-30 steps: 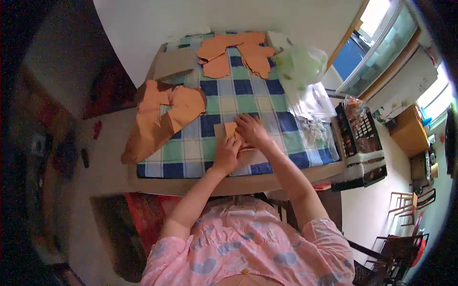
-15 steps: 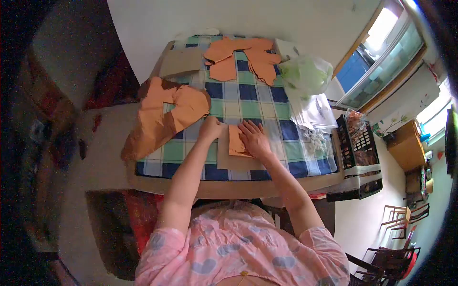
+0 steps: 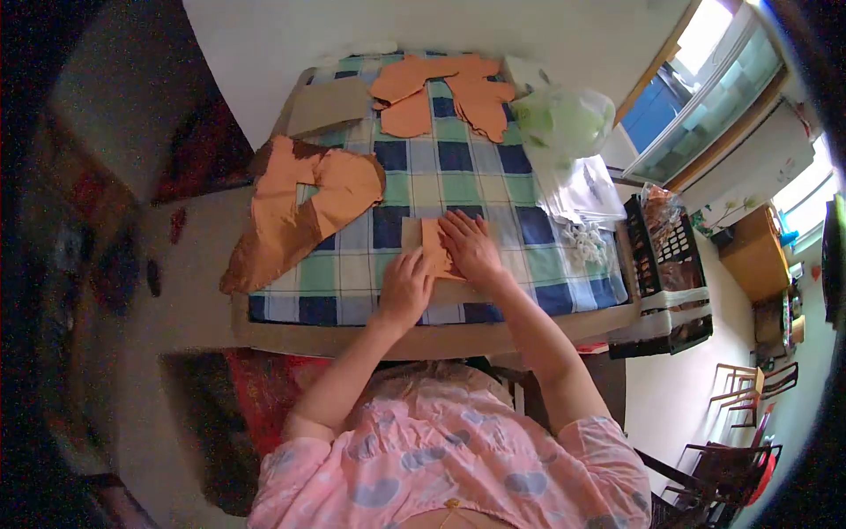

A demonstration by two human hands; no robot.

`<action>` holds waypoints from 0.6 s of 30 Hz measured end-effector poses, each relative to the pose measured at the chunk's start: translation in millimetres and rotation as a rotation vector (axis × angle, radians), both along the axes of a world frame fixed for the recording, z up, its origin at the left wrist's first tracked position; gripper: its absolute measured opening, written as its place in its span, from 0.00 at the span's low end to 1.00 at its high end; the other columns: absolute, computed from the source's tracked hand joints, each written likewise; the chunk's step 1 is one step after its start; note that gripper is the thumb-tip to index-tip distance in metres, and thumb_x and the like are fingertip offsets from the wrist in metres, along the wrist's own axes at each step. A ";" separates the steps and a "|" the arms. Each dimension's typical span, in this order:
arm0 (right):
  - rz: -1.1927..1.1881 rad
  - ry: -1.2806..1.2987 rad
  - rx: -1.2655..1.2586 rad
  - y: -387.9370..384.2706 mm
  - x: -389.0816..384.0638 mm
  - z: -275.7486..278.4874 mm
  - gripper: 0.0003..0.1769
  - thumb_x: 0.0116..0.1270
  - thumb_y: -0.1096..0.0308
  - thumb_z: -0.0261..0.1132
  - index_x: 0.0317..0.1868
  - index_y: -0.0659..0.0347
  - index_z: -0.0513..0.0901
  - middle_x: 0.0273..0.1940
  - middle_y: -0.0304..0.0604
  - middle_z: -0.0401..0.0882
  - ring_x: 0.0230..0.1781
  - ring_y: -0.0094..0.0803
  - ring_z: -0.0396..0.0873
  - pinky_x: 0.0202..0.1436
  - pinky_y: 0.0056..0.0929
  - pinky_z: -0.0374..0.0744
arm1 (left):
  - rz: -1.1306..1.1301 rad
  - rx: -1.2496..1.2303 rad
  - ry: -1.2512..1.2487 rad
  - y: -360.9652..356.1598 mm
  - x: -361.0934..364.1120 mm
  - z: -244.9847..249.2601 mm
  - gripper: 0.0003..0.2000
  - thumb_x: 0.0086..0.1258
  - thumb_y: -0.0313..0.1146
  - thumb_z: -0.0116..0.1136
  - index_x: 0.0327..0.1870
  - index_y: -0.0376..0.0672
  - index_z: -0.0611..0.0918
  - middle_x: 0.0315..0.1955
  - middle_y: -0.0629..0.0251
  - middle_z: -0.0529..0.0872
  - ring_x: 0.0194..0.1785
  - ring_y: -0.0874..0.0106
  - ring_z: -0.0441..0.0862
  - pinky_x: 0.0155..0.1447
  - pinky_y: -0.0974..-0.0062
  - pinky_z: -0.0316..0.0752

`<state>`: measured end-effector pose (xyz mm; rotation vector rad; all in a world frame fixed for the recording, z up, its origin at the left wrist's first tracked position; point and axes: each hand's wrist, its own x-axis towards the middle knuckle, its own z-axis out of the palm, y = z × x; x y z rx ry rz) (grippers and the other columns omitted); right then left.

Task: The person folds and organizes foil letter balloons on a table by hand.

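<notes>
A small orange piece [image 3: 429, 234], paper-like or leather-like with a dark ragged patch, lies on a tan board [image 3: 411, 233] near the table's front edge. Flat across its right side rests my right hand [image 3: 471, 249], fingers stretched out and slightly apart. At the lower left of the same piece is my left hand [image 3: 406, 286], its fingers extended with the tips right at the piece's edge. To the left, a large creased orange sheet [image 3: 339, 196] with a brown underside hangs partly over the table's side.
A checked cloth [image 3: 454, 157] covers the table. More orange cut pieces [image 3: 405, 118] and a cardboard sheet [image 3: 330, 106] lie at the back. On the right are a pale green plastic bag [image 3: 564, 123], white plastic sheets [image 3: 582, 189] and a black crate [image 3: 674, 264] beside the table.
My left hand has come from the board's upper left down and right onto the orange piece's edge, its fingers opening out. My right hand still lies on the piece. The view has shifted slightly.
</notes>
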<state>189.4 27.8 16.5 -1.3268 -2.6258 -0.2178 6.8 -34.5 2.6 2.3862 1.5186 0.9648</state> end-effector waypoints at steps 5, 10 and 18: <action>-0.023 0.156 -0.028 2.2 -3.5 -7.9 0.25 0.65 0.61 0.56 0.63 0.52 0.68 0.65 0.47 0.65 0.69 0.46 0.59 0.70 0.51 0.54 | 0.059 0.014 0.252 17.1 -26.1 -11.3 0.17 0.68 0.33 0.49 0.56 0.39 0.76 0.59 0.61 0.74 0.69 0.60 0.62 0.71 0.53 0.52; 0.005 0.188 -0.068 3.5 -2.4 -1.1 0.26 0.65 0.62 0.56 0.65 0.50 0.66 0.65 0.48 0.65 0.68 0.47 0.59 0.70 0.52 0.54 | 0.066 0.105 0.270 22.9 -27.4 -9.9 0.15 0.68 0.36 0.49 0.51 0.40 0.78 0.54 0.62 0.78 0.67 0.61 0.64 0.70 0.49 0.52; -0.001 0.178 -0.132 5.1 2.1 -2.1 0.38 0.55 0.64 0.64 0.67 0.51 0.62 0.68 0.48 0.61 0.70 0.46 0.57 0.70 0.52 0.54 | 0.094 -0.071 -0.257 7.9 -1.3 0.4 0.12 0.62 0.30 0.57 0.46 0.42 0.75 0.38 0.59 0.81 0.47 0.56 0.75 0.49 0.60 0.69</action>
